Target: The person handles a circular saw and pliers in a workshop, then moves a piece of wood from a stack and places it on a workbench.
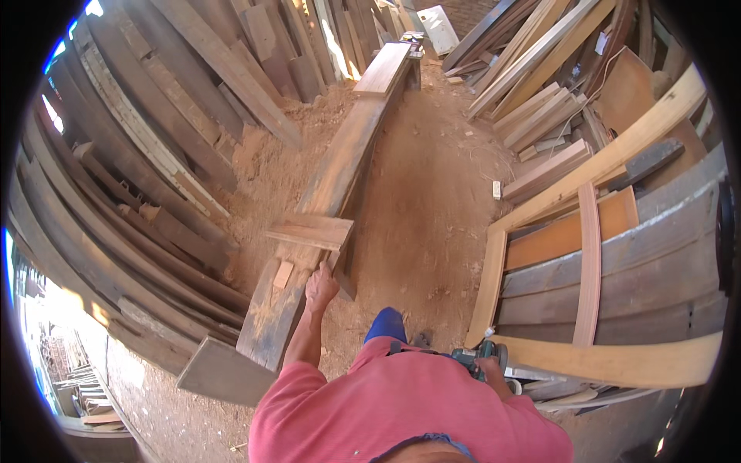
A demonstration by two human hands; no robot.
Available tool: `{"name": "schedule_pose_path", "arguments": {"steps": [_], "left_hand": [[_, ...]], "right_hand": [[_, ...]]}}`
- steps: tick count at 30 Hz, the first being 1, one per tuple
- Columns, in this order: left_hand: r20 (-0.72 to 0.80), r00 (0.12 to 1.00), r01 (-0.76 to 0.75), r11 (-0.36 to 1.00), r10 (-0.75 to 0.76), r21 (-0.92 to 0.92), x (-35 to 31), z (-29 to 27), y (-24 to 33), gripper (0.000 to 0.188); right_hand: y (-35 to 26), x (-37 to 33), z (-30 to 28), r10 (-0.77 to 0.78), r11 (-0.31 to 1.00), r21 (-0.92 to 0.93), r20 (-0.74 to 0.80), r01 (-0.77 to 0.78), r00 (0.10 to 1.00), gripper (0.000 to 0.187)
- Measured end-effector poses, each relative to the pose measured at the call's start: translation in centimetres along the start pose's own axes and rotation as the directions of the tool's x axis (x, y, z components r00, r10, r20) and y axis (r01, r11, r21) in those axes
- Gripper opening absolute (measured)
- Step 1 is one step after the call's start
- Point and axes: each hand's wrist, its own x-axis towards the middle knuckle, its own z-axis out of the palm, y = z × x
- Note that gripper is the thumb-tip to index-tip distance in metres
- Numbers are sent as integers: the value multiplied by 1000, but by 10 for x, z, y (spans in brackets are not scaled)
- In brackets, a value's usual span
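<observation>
My left hand point(321, 287) is at the right edge of a long, worn timber beam point(340, 177). Its fingers are closed on a small piece of wood point(334, 259) that stands up just below a short board point(312, 230) lying across the beam. A small pale block point(283, 275) rests on the beam left of the hand. By my right side, well away from the beam, my right hand point(489, 370) grips a green power tool point(468, 358). My arm and body partly hide the tool, so its exact kind is unclear.
A flat board point(384, 69) lies at the beam's far end. Old planks point(177, 92) lean in rows along the left. On the right stands a pale wooden frame point(610, 363) with a reddish slat point(588, 262) across it. Sawdust covers the ground point(424, 193).
</observation>
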Motion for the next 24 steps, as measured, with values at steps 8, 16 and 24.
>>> {"name": "schedule_pose_path", "arguments": {"steps": [8, 16, 24], "left_hand": [[-11, 995, 95, 994, -95, 62, 98, 28, -8, 39], [230, 898, 337, 922, -376, 189, 175, 20, 4, 91], [155, 963, 246, 955, -221, -167, 312, -31, 125, 55]], "right_hand": [[-159, 95, -16, -76, 996, -47, 81, 80, 994, 27], [-365, 141, -12, -218, 966, -103, 157, 236, 963, 34], [-520, 197, -64, -414, 910, 14, 25, 414, 910, 35]]}}
